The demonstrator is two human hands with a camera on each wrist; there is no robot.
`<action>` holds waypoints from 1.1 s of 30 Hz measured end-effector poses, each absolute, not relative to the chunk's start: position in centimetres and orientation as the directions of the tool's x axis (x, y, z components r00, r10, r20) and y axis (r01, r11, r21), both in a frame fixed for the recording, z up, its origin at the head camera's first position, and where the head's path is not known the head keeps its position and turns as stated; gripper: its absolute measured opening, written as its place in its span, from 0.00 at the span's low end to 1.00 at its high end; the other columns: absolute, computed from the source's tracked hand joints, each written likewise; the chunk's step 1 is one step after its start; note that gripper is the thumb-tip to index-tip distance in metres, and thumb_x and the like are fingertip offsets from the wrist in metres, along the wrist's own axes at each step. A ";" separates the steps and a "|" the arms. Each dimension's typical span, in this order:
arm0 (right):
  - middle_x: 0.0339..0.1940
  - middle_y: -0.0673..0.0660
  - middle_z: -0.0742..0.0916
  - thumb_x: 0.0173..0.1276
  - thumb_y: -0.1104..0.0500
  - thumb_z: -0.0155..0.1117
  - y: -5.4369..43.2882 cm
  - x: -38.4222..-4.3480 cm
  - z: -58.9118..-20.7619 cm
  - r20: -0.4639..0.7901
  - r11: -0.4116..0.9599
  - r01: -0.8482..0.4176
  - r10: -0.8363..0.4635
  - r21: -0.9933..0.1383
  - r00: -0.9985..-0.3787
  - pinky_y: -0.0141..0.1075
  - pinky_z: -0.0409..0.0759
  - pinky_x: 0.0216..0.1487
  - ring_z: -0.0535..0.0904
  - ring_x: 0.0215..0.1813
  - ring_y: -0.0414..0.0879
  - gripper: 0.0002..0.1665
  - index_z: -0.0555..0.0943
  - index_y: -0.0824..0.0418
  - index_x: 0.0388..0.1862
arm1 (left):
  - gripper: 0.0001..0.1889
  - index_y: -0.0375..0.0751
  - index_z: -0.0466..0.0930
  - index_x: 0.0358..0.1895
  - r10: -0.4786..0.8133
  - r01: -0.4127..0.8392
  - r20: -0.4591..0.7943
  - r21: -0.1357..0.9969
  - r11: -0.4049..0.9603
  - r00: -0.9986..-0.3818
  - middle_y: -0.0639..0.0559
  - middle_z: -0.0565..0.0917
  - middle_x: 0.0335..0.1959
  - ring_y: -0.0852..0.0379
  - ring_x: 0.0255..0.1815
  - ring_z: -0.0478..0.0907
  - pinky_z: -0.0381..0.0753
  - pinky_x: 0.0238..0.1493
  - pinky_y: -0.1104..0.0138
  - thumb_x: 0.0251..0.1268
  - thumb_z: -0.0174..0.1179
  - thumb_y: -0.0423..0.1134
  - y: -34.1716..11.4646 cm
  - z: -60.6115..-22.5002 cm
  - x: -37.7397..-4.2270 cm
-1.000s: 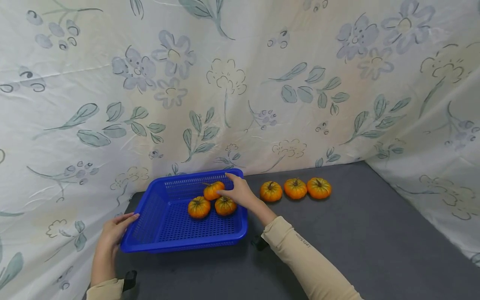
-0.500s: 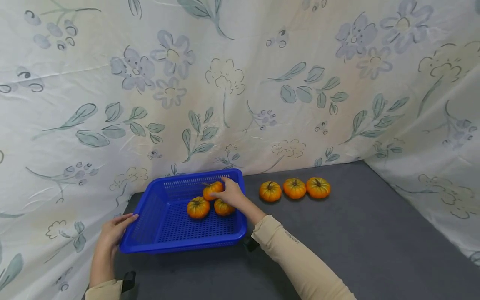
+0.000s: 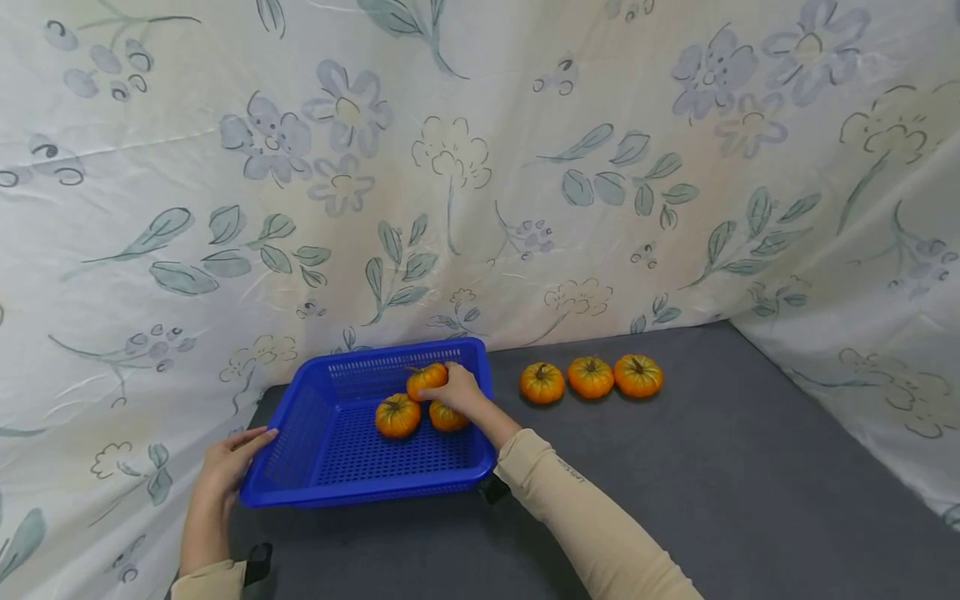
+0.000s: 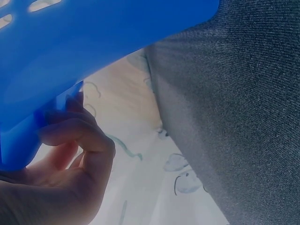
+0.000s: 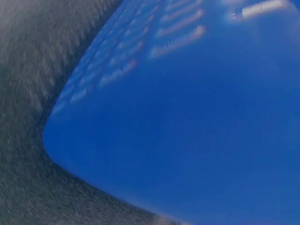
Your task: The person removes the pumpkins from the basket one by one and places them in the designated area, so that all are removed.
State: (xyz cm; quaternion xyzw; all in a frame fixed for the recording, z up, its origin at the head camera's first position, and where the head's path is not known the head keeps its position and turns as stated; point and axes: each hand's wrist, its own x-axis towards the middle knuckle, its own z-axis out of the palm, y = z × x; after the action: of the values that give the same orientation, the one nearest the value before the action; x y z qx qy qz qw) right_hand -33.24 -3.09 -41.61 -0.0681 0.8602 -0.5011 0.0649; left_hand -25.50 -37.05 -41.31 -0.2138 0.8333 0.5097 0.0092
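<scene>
A blue plastic basket (image 3: 360,477) holds three small orange pumpkins. My left hand (image 3: 223,463) grips its left rim, and in the left wrist view the fingers (image 4: 77,133) curl against the basket's underside. Reaching over the right side, my right hand (image 3: 465,393) holds the rear pumpkin (image 3: 424,382) between thumb and fingers. That pumpkin lies against two others, a front-left pumpkin (image 3: 397,416) and a front-right pumpkin (image 3: 446,417), the latter partly covered by the hand. The right wrist view shows only the basket's wall (image 5: 164,136), not the hand.
Three more pumpkins stand in a row on the dark grey table (image 3: 720,467) right of the basket: a left one (image 3: 542,383), a middle one (image 3: 591,377) and a right one (image 3: 638,377). A flowered curtain (image 3: 480,183) hangs behind and along both sides.
My right hand has moved left and down onto the rear pumpkin, and its fingers have closed around it. The left hand and the basket have stayed in place.
</scene>
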 end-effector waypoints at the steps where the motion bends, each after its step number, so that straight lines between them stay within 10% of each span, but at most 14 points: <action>1: 0.69 0.69 0.73 0.62 0.52 0.71 -3.2 -33.3 -41.7 -0.044 0.486 -0.049 -0.179 -0.873 -0.983 0.52 0.72 0.67 0.72 0.68 0.61 0.47 0.62 0.70 0.72 | 0.40 0.26 0.60 0.71 -0.347 -0.366 -0.232 0.843 0.395 -0.909 0.37 0.80 0.48 0.66 0.31 0.77 0.82 0.33 0.69 0.67 0.60 0.54 -37.0 -41.3 -25.5; 33: 0.67 0.67 0.75 0.64 0.53 0.69 -4.2 -34.1 -42.6 -0.030 0.472 -0.005 -0.068 -0.882 -0.997 0.50 0.74 0.66 0.73 0.67 0.60 0.42 0.65 0.69 0.71 | 0.40 0.26 0.61 0.70 -0.362 -0.366 -0.220 0.837 0.407 -0.906 0.27 0.71 0.60 0.67 0.33 0.76 0.81 0.33 0.71 0.67 0.59 0.54 -37.1 -41.7 -25.6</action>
State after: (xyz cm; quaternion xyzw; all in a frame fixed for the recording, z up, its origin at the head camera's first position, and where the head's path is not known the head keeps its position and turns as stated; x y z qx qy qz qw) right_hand -34.06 -4.17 -42.65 -0.0213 0.8573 -0.5135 0.0303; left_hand -25.59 -37.10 -41.71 -0.2170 0.8388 0.4994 0.0022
